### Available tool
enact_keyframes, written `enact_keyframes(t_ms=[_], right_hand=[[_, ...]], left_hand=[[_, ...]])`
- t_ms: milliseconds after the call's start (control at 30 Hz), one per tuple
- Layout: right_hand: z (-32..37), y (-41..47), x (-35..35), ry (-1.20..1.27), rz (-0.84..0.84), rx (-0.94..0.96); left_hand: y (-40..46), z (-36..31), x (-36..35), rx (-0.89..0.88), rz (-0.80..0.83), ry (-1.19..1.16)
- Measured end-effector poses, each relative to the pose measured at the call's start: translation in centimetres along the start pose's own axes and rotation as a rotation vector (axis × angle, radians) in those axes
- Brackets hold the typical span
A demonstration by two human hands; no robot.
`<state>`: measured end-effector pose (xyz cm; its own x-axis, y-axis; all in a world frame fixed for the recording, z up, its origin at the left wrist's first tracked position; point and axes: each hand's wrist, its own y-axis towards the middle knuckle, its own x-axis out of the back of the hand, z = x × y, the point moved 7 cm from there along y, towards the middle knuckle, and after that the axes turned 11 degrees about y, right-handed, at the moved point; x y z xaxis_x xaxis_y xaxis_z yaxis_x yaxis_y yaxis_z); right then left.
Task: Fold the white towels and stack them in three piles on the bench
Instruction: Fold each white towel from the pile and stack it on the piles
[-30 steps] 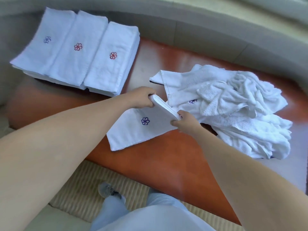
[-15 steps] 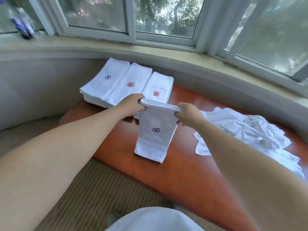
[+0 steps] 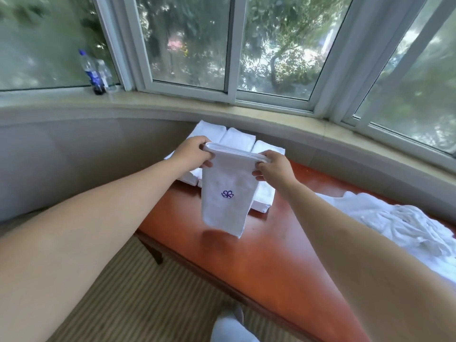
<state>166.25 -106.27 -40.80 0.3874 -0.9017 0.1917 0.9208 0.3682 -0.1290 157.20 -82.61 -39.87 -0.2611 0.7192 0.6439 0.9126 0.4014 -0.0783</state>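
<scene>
A folded white towel with a blue flower emblem hangs in the air above the reddish-brown bench. My left hand pinches its top left corner and my right hand pinches its top right corner. Behind the towel, three piles of folded white towels lie side by side at the bench's far left end, partly hidden by the hanging towel and my hands. A heap of unfolded white towels covers the bench's right part.
A curved window sill and grey wall run behind the bench. Two plastic bottles stand on the sill at the left. Striped carpet lies below the bench's front edge.
Both hands have lifted the folded towel off the bench and carried it left and up, in front of the three piles. The view has tilted up toward the window.
</scene>
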Motion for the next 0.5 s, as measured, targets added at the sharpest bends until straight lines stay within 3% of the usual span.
enact_keyframes(t_ms=[267,500], right_hand=[[3.3,5.4,-3.2,0.026,-0.021,0.07],[3.0,13.7,-4.0,-0.046,-0.08,0.078]], left_hand=[[5.4,0.2,4.4,-0.005,-0.107,-0.136],[14.0,0.8,4.4,0.018,-0.117,-0.121]])
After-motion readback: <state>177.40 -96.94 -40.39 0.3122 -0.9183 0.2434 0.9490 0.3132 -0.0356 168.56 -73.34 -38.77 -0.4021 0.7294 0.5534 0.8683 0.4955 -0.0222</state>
